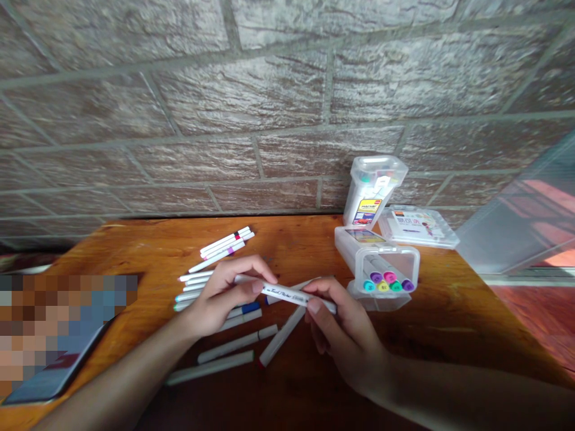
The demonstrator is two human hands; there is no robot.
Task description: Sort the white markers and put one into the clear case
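Observation:
A white marker pen (286, 294) with dark lettering along its barrel is held level above the table by both hands. My left hand (224, 293) pinches its left end between thumb and fingers. At the other end, my right hand (339, 326) grips it the same way. Below the hands lie several loose markers, among them one with a red tip (282, 337) and one with a blue band (250, 308). Further left is a row of thin white pens (191, 288), partly hidden by my left hand. Behind them, another group of pens (227, 241) rests on the wood.
On the right, a clear plastic box (348, 245) lies on its side with several coloured markers in it. Behind it stands an upright marker box (372, 191) beside a flat clear case (420, 227). The wooden table (300, 239) meets a brick wall. A dark-edged device (58, 383) lies left, partly pixelated.

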